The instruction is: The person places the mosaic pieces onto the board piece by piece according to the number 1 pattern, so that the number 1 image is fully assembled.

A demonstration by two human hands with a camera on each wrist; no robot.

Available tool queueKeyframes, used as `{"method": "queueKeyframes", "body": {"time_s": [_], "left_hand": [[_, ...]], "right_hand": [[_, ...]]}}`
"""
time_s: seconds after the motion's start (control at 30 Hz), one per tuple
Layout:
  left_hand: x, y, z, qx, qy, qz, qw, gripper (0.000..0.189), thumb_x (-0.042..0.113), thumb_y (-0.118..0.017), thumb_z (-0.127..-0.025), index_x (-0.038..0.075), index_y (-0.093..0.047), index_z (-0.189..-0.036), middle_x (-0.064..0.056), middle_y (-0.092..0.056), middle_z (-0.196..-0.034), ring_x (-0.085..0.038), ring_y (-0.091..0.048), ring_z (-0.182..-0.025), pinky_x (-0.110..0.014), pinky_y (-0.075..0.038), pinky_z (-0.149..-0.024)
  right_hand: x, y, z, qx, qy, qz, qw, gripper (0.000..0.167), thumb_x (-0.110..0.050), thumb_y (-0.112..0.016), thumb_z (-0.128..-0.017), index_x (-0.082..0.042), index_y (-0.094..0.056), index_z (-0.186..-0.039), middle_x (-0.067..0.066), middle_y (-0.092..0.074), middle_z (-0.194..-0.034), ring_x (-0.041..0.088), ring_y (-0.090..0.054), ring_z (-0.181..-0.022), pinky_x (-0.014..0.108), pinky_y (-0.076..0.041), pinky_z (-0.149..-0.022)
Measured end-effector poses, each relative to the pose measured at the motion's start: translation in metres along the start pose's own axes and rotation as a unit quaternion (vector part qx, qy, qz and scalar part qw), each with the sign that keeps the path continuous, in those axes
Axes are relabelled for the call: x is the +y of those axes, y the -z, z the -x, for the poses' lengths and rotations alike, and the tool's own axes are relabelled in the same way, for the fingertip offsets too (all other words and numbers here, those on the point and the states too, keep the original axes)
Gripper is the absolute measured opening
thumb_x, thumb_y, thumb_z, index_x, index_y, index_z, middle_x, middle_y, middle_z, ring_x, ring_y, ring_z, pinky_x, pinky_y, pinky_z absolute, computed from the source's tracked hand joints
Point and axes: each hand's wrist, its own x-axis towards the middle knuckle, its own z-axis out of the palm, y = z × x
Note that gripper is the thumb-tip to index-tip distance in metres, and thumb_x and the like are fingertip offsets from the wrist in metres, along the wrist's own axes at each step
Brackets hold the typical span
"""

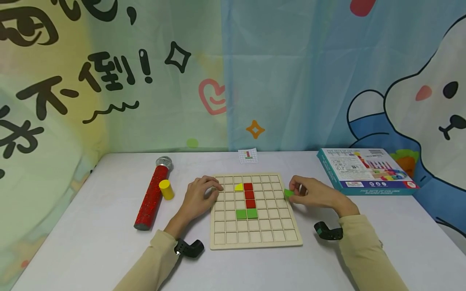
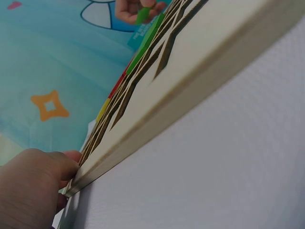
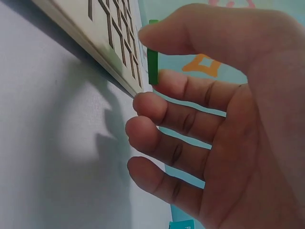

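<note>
A wooden grid board (image 1: 269, 224) lies flat on the white table. Set in its cells are a column of red tiles (image 1: 249, 195), a yellow tile (image 1: 238, 187) with a cut corner left of the top red one, and two green tiles (image 1: 241, 214) below. At the board's upper left edge, my left hand (image 1: 198, 197) grips the rim between thumb and fingers, as the left wrist view shows. Just off the right edge, my right hand (image 1: 316, 191) pinches a loose green tile (image 3: 152, 67) between thumb and index finger; its other fingers are loosely bent.
A small card (image 1: 248, 156) with a coloured grid pattern lies behind the board. To the left are a red microphone (image 1: 150, 199) and a yellow cylinder (image 1: 166, 190). A flat printed box (image 1: 367, 169) lies at the back right, before a printed curtain (image 1: 276, 89).
</note>
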Motion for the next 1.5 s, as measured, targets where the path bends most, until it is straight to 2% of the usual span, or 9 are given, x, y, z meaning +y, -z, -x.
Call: {"method": "queueKeyframes", "body": {"time_s": [0.2,0.43,0.57,0.83,1.5], "left_hand": [[0.001,0.000,0.000,-0.001,0.002,0.001,1.0000,0.013,0.013,-0.062,-0.087,0.021,-0.070,-0.094,0.000,-0.063,-0.110,-0.023,-0.055,-0.102,-0.049,-0.037,-0.092],[0.001,0.000,0.000,0.001,0.001,-0.001,1.0000,0.013,0.012,-0.062,-0.087,0.021,-0.071,-0.094,0.000,-0.063,-0.110,-0.023,-0.055,-0.101,-0.049,-0.037,-0.091],[0.002,0.001,0.000,0.002,0.001,0.001,1.0000,0.013,0.012,-0.062,-0.088,0.021,-0.071,-0.094,0.000,-0.063,-0.110,-0.023,-0.055,-0.101,-0.049,-0.037,-0.091],[0.001,0.001,0.000,0.003,-0.001,0.000,1.0000,0.013,0.013,-0.062,-0.088,0.021,-0.071,-0.094,0.000,-0.063,-0.110,-0.023,-0.055,-0.101,-0.049,-0.037,-0.091],[0.000,0.000,0.000,0.003,-0.001,0.004,1.0000,0.013,0.013,-0.062,-0.088,0.022,-0.070,-0.094,0.001,-0.063,-0.110,-0.022,-0.055,-0.101,-0.048,-0.037,-0.091]], "right_hand": [[-0.002,-0.002,-0.002,-0.006,-0.003,-0.011,0.9999,0.027,-0.030,-0.071,-0.081,-0.015,-0.053,-0.095,-0.002,-0.052,-0.079,0.014,-0.052,-0.072,0.025,-0.043,-0.060],[-0.006,-0.004,-0.004,-0.012,0.011,-0.018,0.9997,0.025,-0.029,-0.071,-0.081,-0.016,-0.055,-0.094,-0.003,-0.053,-0.078,0.013,-0.051,-0.070,0.024,-0.043,-0.059],[-0.009,-0.005,-0.004,-0.015,0.022,-0.014,0.9996,0.025,-0.029,-0.071,-0.082,-0.014,-0.054,-0.094,-0.002,-0.052,-0.078,0.012,-0.051,-0.070,0.023,-0.043,-0.059],[-0.018,-0.009,-0.007,-0.030,0.017,-0.014,0.9993,0.027,-0.034,-0.071,-0.082,-0.017,-0.054,-0.095,-0.004,-0.052,-0.077,0.012,-0.052,-0.071,0.023,-0.042,-0.061],[-0.036,-0.023,-0.013,-0.061,0.042,-0.009,0.9972,0.026,-0.030,-0.073,-0.080,-0.016,-0.055,-0.095,-0.005,-0.053,-0.077,0.011,-0.050,-0.071,0.022,-0.041,-0.060]]}}
